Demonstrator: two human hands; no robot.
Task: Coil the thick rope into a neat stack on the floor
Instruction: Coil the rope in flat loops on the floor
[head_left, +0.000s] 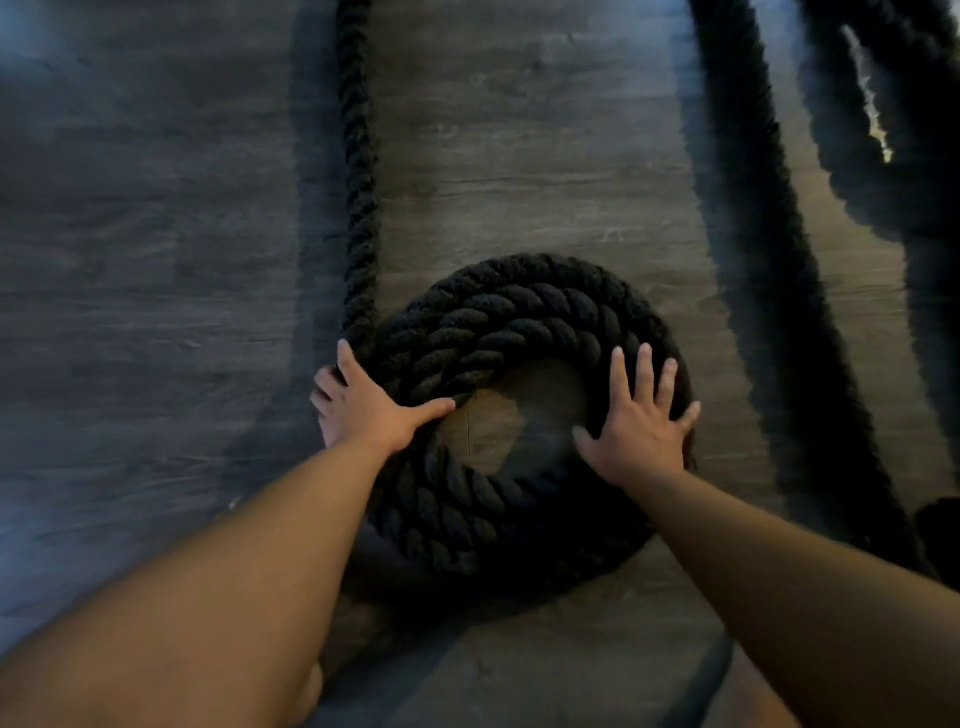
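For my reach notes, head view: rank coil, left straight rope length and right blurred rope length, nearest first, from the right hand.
1. coil: under the right hand, touching.
2. blurred rope length: to its right.
3. straight rope length: left, beyond the coil.

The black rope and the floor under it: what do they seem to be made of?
The rope looks like thick fibre strands twisted together, matte and slightly fuzzy; whether synthetic or natural, the picture does not tell. The floor looks like grey wood-grain planks with a faint sheen; grain streaks and a seam show, so perhaps laminate, vinyl or real wood.
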